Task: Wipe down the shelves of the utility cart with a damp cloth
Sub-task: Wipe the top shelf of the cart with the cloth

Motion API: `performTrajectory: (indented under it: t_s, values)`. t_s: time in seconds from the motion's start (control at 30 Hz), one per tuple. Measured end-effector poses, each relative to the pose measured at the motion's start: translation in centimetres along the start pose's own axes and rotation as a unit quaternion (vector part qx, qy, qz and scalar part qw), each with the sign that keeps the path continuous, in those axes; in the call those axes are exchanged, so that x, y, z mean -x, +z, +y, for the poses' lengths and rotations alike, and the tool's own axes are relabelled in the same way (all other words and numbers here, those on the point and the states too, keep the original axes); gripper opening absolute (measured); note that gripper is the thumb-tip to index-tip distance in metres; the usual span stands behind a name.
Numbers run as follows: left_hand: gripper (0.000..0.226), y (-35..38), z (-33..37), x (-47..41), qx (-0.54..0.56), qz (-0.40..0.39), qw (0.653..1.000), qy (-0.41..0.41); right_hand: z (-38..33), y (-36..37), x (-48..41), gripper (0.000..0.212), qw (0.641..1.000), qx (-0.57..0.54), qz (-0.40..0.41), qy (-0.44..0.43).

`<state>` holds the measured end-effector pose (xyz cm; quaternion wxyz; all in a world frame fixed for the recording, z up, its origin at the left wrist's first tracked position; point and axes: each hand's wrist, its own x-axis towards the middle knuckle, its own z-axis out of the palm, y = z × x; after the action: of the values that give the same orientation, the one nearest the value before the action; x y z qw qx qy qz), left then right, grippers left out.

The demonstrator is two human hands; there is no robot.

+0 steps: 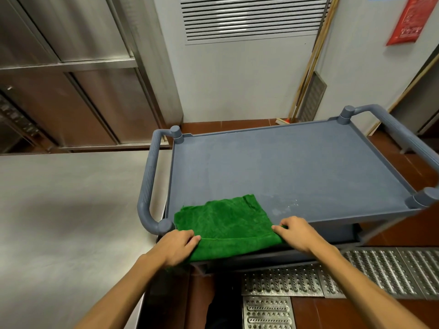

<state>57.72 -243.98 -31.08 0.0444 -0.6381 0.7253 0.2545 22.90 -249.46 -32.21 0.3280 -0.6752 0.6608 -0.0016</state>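
We see the green cloth (pixel 225 222) spread flat on the near left part of the top shelf (pixel 285 162) of the grey-blue utility cart (pixel 370 210), with its near edge hanging over the shelf's front rim. Our left hand (pixel 177 245) grips the cloth's near left corner, fingers curled over the fabric just beside the cart's left handle (pixel 148 181). Our right hand (pixel 297 233) pinches the near right corner between thumb and fingers at the front rim. Just beyond the right hand a small wet patch (pixel 282 205) glistens on the shelf; the rest of the shelf surface looks dull and bare. The right handle (pixel 399 134) curves off the far right corner. A stainless steel table (pixel 59 210) stands against the cart's left side. Below us, perforated metal drain grates (pixel 380 269) are set into the red tiled floor (pixel 403 233). Behind the cart, a louvred vent (pixel 251 17) sits in the white wall, and wooden broom handles (pixel 308 67) lean beside it.
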Motion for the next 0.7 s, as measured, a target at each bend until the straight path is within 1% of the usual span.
performTrajectory:
  t_s: [0.1, 0.17, 0.3, 0.47, 0.57, 0.7]
  values:
    - [0.045, -1.4, -0.2, -0.2, 0.016, -0.006, 1.0, 0.009, -0.5, -1.3, -0.2, 0.049, 1.0, -0.013, 0.001, -0.019]
    - [0.044, -2.9, -0.5, -0.5, 0.029, 0.005, 0.999, 0.018, -1.4, -2.6, -0.3, 0.051, 0.999, -0.03, 0.013, -0.04]
    - [0.042, -7.1, -0.8, -1.2, 0.05, 0.075, 0.996, 0.025, -4.2, -6.2, -0.5, 0.05, 0.992, -0.057, 0.071, -0.084]
    - [0.046, -13.0, -0.8, -3.3, 0.075, 0.171, 0.981, 0.045, -7.8, -11.1, -2.1, 0.048, 0.974, -0.12, 0.148, -0.121]
    - [0.038, -16.4, -1.1, -5.3, 0.091, 0.223, 0.97, 0.045, -9.8, -14.1, -3.9, 0.046, 0.963, -0.143, 0.186, -0.13]
    - [0.028, -20.4, -1.5, -8.4, 0.079, 0.286, 0.953, 0.061, -12.3, -17.4, -6.5, 0.038, 0.949, -0.16, 0.225, -0.151]
